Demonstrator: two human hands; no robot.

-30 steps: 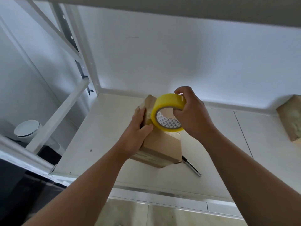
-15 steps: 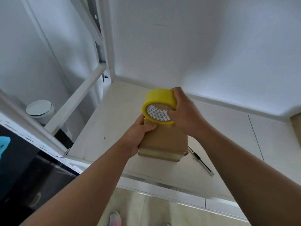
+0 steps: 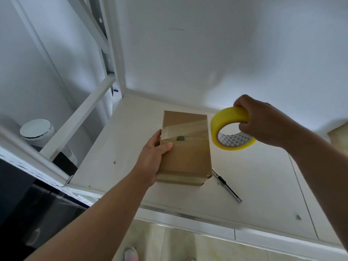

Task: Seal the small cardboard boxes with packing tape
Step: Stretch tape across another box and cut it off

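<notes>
Head view: I see one box (image 3: pixel 186 153) lying flat on the white worktop (image 3: pixel 254 176), near the front edge and a bit to the left. The left hand (image 3: pixel 154 157) holds it by its left side, with the thumb on top and the other fingers down the side. The right hand (image 3: pixel 263 125) is up in the air just to the right of the box. Its fingers (image 3: pixel 246 127) are curled round the yellow roll (image 3: pixel 231 127), some of them through the hole.

A shiny strip (image 3: pixel 188 129) of clear tape lies across the far half of the box top, from the left edge over to the right. It seems to run on to the roll, but I cannot tell if it is joined or cut. The near end of the box has tape on it too.

So I think this box is close to done. What is left is to cut the strip and press it down flat. The knife (image 3: pixel 226 185) lies on the worktop just right of the box, and no hand is on it.

At the far right edge I see a bit of something brown (image 3: pixel 339 136). It may be one more box to seal, but I cannot tell.
</notes>
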